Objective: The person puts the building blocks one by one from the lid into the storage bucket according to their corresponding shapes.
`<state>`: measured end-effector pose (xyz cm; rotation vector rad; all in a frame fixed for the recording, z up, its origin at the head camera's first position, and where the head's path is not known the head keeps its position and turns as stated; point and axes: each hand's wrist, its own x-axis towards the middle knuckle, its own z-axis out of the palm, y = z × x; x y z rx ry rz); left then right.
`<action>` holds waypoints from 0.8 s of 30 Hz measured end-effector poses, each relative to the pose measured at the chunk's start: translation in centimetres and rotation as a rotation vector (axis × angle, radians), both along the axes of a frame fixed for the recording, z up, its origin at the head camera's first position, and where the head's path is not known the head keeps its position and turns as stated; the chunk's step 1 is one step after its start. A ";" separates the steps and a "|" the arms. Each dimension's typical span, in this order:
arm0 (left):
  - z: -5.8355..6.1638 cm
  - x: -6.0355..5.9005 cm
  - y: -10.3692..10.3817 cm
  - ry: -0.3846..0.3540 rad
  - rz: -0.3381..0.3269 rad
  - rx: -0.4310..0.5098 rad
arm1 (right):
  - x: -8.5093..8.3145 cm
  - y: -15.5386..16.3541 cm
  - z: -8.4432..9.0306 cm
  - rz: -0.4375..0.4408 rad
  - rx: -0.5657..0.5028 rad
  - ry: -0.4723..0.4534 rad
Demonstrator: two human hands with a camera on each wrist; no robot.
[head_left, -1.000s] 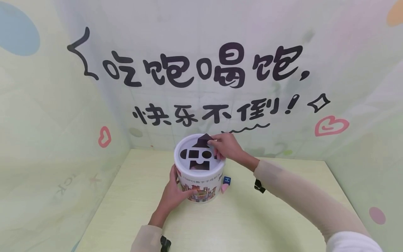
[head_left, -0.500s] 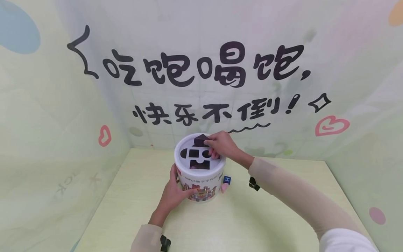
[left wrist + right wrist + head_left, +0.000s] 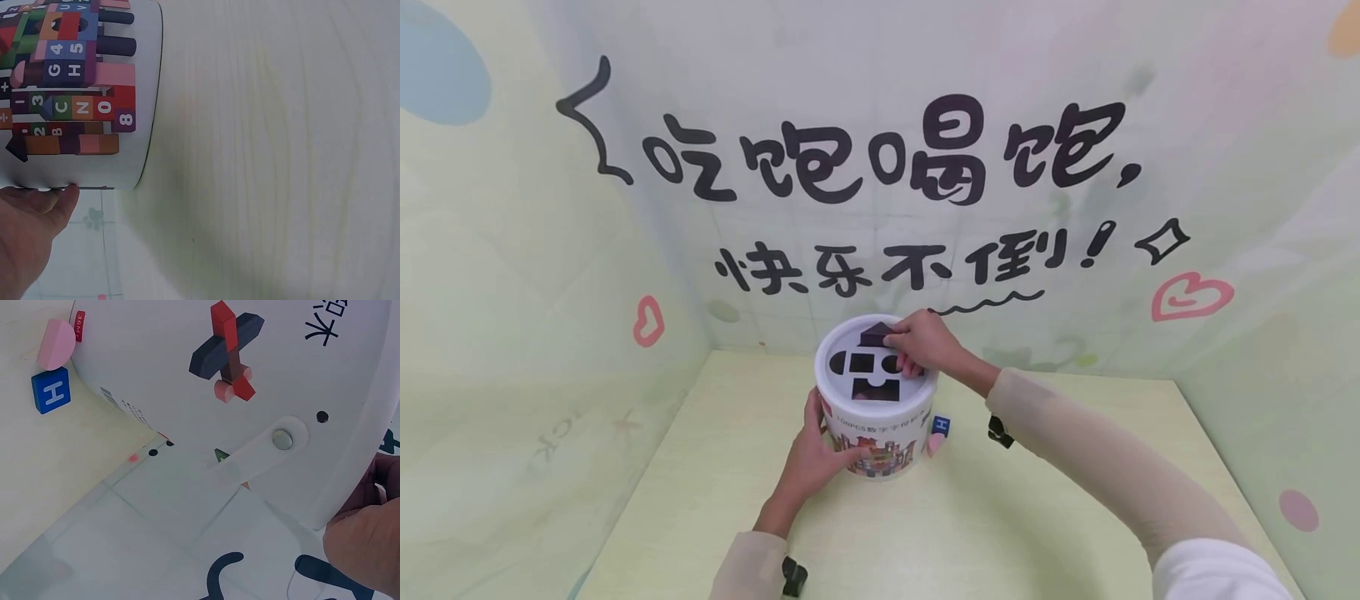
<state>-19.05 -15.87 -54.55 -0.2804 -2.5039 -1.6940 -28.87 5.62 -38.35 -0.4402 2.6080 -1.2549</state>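
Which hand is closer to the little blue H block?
Left. The left hand holds the bucket's front side, somewhat nearer the blue H block; the right hand is up on the lid.

a white round bucket point(image 3: 877, 433) stands upright on the worktop point(image 3: 1000, 525), its lid point(image 3: 842, 342) cut with shaped holes; a pink block point(image 3: 912, 367) rests over one hole.
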 end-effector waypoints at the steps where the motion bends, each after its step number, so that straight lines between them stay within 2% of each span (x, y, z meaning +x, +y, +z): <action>1: 0.0 0.0 0.0 -0.001 0.000 0.000 | 0.0 0.0 0.1 -0.002 0.004 -0.003; 9: -0.1 -0.1 0.0 0.001 0.001 -0.002 | 0.1 0.0 0.3 -0.026 0.002 -0.025; 16: -0.1 0.0 0.1 -0.001 0.000 -0.002 | -0.2 0.8 0.4 -0.060 -0.138 -0.153; 24: -0.2 -0.1 0.0 0.013 0.001 0.000 | -0.1 2.0 0.6 -0.107 -0.246 -0.215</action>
